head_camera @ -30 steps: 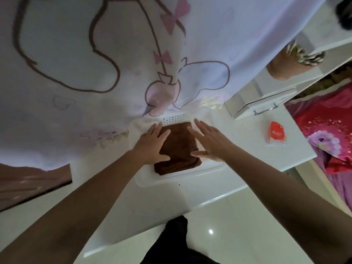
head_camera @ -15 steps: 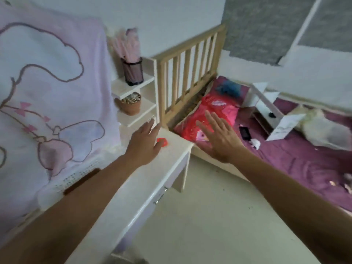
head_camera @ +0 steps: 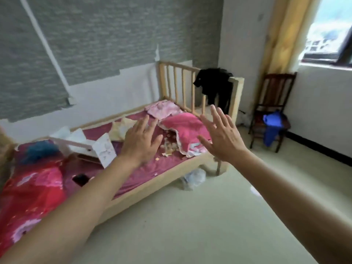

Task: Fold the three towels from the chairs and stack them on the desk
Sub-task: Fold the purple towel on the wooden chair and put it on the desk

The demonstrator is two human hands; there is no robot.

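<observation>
A blue towel [head_camera: 272, 125] lies crumpled on the seat of a dark wooden chair [head_camera: 274, 96] in the far right corner, under the window. My left hand [head_camera: 140, 141] and my right hand [head_camera: 222, 137] are both raised in front of me, palms down, fingers spread, holding nothing. Both hands are well short of the chair, over the bed area. The desk and the brown folded towel are out of view.
A wooden bed [head_camera: 167, 180] with purple sheet, pink quilt [head_camera: 185, 128], red pillow [head_camera: 28, 197] and clutter fills the left. Black clothing [head_camera: 214, 86] hangs on its footboard. A plastic bag [head_camera: 193, 178] lies under the bed. Pale floor [head_camera: 190, 225] stretches toward the chair.
The view has swung right from the desk and the brown folded towel to the bed and the corner chair. Both hands left the towel and stay empty and spread.
</observation>
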